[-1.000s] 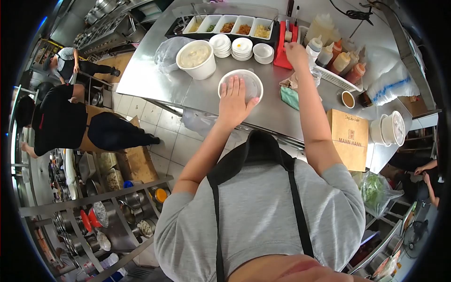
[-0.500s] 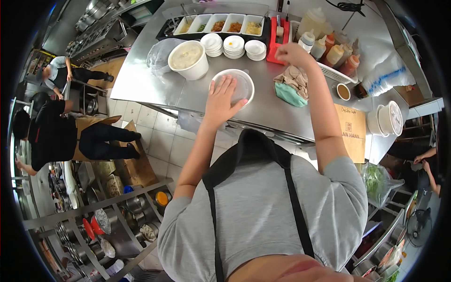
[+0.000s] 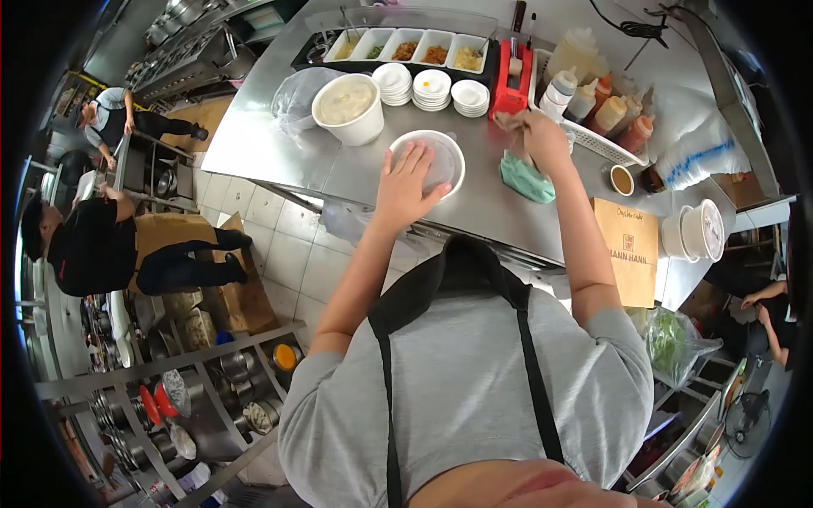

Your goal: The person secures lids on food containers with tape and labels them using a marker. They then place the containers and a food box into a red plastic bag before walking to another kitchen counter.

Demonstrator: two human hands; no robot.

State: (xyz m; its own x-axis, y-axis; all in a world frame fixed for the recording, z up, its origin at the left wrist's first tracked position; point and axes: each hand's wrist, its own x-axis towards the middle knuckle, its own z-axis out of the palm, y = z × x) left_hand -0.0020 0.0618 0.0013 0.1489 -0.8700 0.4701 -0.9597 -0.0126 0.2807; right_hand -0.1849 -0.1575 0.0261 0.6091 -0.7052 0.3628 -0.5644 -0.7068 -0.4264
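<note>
My left hand (image 3: 408, 184) lies flat with fingers spread on the translucent lid of a white round bowl (image 3: 458, 171) on the steel table. Closed and slightly blurred, my right hand (image 3: 546, 142) grips a beige cloth (image 3: 511, 124), mostly hidden behind the fingers. Just below that hand, a crumpled green cloth (image 3: 527, 179) rests on the table. Beyond my right hand stands a red tape dispenser (image 3: 512, 76). A second white tub (image 3: 351, 127) with a lid sits to the left, behind the bowl.
Stacks of small white dishes (image 3: 432, 91) stand before a topping tray (image 3: 406, 49). Squeeze bottles (image 3: 610, 114) fill a white basket at right. A sauce cup (image 3: 622, 180), brown paper bag (image 3: 627, 245) and white tubs (image 3: 703, 230) line the right side. Other people stand at left and right.
My right hand has come down from beside the tape dispenser and taken the beige cloth off the green one. My left hand stays on the lid.
</note>
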